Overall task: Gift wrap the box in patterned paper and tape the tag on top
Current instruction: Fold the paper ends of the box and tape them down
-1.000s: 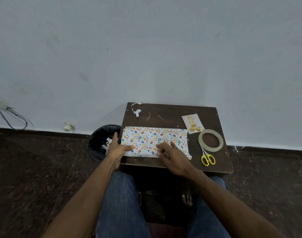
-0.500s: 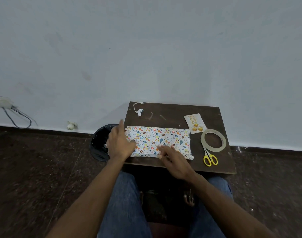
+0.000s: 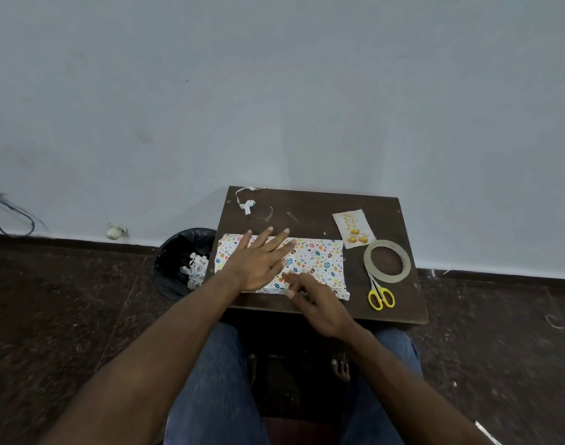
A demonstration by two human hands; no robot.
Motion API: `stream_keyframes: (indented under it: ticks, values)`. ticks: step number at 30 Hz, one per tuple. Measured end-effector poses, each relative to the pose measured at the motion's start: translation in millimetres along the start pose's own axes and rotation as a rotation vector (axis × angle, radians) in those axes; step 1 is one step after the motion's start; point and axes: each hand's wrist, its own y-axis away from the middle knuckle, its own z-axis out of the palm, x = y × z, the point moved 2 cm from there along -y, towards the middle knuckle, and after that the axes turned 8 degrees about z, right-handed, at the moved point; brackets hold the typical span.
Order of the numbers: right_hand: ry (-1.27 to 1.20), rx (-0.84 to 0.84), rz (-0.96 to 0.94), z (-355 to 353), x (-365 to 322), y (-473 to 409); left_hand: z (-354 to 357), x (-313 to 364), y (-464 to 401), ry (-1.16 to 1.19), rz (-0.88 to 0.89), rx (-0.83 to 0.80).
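The box wrapped in white patterned paper lies flat on the small dark wooden table. My left hand rests palm down on the left half of the box, fingers straight and spread. My right hand is at the box's near edge; its fingertips touch the paper there. The gift tag, cream with gold print, lies on the table behind the box's right end. A tape roll and yellow-handled scissors lie to the right of the box.
Paper and tape scraps lie at the table's far left corner. A black bin with paper offcuts stands on the floor left of the table. A wall rises behind the table. My knees are under the near edge.
My left hand left the box's left end, lifted, and came down flat on top of the box. My right hand stayed at the near edge, shifting slightly.
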Motion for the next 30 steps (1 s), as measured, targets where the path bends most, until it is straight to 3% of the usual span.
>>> stream_keyframes:
  ticks: [8, 17, 24, 27, 30]
  values:
    - [0.046, 0.031, -0.057, -6, -3, 4, 14, 12, 22, 0.024, -0.105, 0.027]
    - [-0.322, 0.048, 0.083, -18, -2, -4, 14, 15, 31, 0.065, -0.089, -0.069]
    - [-0.708, 0.285, 0.221, -26, -3, 9, 18, 13, 30, 0.038, -0.064, -0.071]
    - [-0.714, 0.375, 0.293, -26, 1, 19, 21, 12, 29, 0.008, -0.065, -0.064]
    - [-0.672, 0.341, 0.391, -17, 6, 26, 23, 12, 29, 0.000, -0.076, -0.058]
